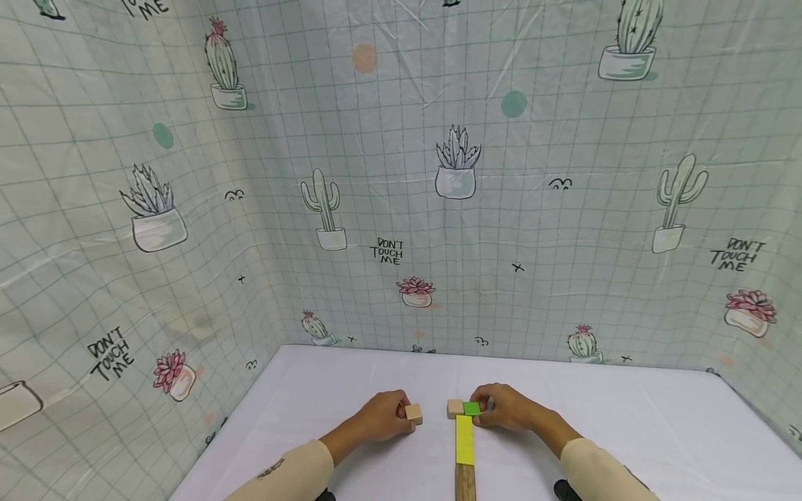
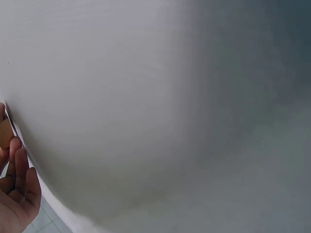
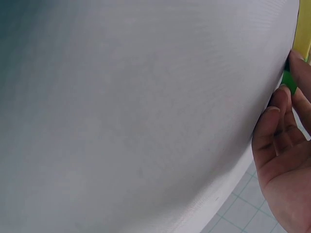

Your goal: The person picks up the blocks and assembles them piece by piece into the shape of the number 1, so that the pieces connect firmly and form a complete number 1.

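Observation:
In the head view my left hand (image 1: 383, 416) pinches a plain wooden block (image 1: 413, 414) just above or on the white table. My right hand (image 1: 501, 406) has thumb and fingers on a green block (image 1: 471, 408), which sits beside a second plain wooden block (image 1: 454, 408). A long yellow block (image 1: 464, 440) runs toward me from below this pair. At its near end lies a brown wood-grain block (image 1: 466, 481). The left wrist view shows the wooden block (image 2: 6, 134) between my fingertips; in the right wrist view the green block (image 3: 289, 81) is partly hidden by my fingers.
A white table (image 1: 626, 424) spreads around the blocks. Behind it and at both sides hangs a pale gridded curtain (image 1: 476, 278) printed with cacti. Dark round objects (image 1: 566, 490) show near the sleeves at the bottom edge.

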